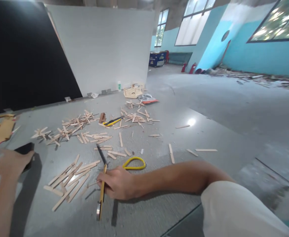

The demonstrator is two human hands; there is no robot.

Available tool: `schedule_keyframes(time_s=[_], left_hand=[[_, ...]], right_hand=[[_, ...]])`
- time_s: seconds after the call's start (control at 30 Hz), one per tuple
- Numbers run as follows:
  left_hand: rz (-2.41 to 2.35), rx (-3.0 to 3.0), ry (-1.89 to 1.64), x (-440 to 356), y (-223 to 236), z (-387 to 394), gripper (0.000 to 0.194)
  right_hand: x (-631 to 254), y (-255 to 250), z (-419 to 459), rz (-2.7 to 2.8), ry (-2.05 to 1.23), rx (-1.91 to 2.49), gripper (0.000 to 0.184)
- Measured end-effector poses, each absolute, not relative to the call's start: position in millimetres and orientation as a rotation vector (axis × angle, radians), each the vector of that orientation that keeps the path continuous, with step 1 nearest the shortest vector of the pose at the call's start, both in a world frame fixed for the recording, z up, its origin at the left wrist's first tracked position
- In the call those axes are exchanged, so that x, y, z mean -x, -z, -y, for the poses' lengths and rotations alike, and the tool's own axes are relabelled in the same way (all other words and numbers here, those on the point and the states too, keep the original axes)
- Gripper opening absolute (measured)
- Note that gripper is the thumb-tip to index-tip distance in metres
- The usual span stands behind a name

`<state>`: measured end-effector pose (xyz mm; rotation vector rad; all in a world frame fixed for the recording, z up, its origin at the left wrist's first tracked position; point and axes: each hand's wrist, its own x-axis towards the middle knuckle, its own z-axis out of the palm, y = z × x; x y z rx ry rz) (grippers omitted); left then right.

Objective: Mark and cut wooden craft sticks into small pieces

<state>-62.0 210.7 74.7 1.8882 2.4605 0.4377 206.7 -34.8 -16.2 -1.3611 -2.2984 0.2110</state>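
Observation:
My right hand [121, 182] is closed around a yellow-and-black utility knife [101, 194], its dark end pointing away and a metal end toward me. A thin wooden sliver also shows by its fingertips. Beside the wrist lies a yellow loop handle [134, 163], like that of scissors; the rest is hidden by my hand. At the left edge my left hand [11, 163], slightly blurred, grips a dark, flat, phone-like object [25, 149]. Between the hands a loose pile of wooden craft sticks [70, 179] is spread on the grey table [159, 210].
More craft-stick heaps [77, 123] lie farther back, near another yellow-and-black utility knife [113, 121] and a small brown block [102, 118]. A stick-built frame [133, 91], a plastic packet [146, 98] and a small bottle [119, 86] stand by the white panel [102, 46]. Cardboard [4, 128] lies left.

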Motion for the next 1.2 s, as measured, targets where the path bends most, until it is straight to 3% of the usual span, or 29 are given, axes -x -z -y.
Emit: schedule_keyframes(time_s=[0.07, 0.33, 0.63, 0.97, 1.2], left_hand=[[-2.561, -1.593, -0.442, 56.4, -72.8, -209.8, 0.107], [-2.437, -1.767, -0.46, 60.8, -68.9, -207.9, 0.111], [-2.363, -1.909, -0.483, 76.7, -58.8, -208.7, 0.105], [-2.335, -1.904, -0.541, 74.9, -59.7, -208.7, 0.111], [-2.274, -1.973, -0.597, 67.9, -61.0, -198.4, 0.101]], right_hand=[[-207.1, 17.9, 34.9, 2.305, -0.209, 1.353, 0.012], [-211.0, 24.0, 38.8, 2.283, -0.236, 1.277, 0.005], [-212.8, 28.3, 41.7, 2.26, -0.223, 1.238, 0.009], [-214.1, 26.2, 43.2, 2.265, -0.227, 1.249, 0.01], [-212.4, 28.8, 41.3, 2.273, -0.222, 1.246, 0.011]])
